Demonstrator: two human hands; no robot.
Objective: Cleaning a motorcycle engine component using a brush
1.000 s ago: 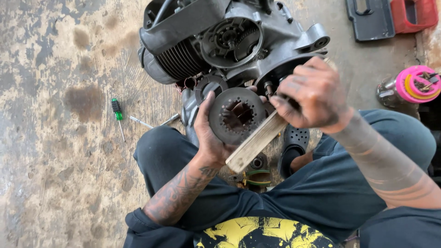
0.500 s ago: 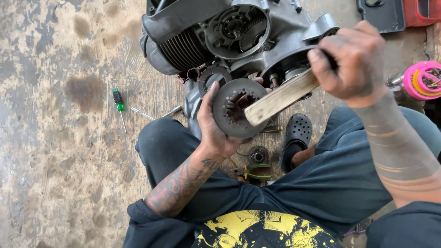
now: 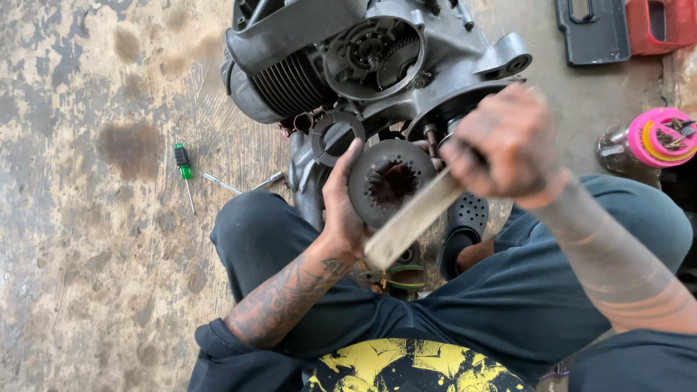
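dark round metal disc with a toothed central hole (image 3: 390,183), lying at the centre of the frame against the grey finned engine block (image 3: 327,65), is being steadied by the left hand (image 3: 341,199), whose fingers are spreading along its left rim. the right hand (image 3: 508,141), blurred at centre right, is closing in a fist around a pale wooden handle (image 3: 414,218) that is slanting down to the lower left across the disc's lower edge. a green-handled screwdriver (image 3: 183,170) is lying on the stained concrete floor (image 3: 87,239) at left, well apart. a pink-capped container (image 3: 657,138) is standing at the right edge, and a red and dark case (image 3: 624,25) is sitting at upper right.
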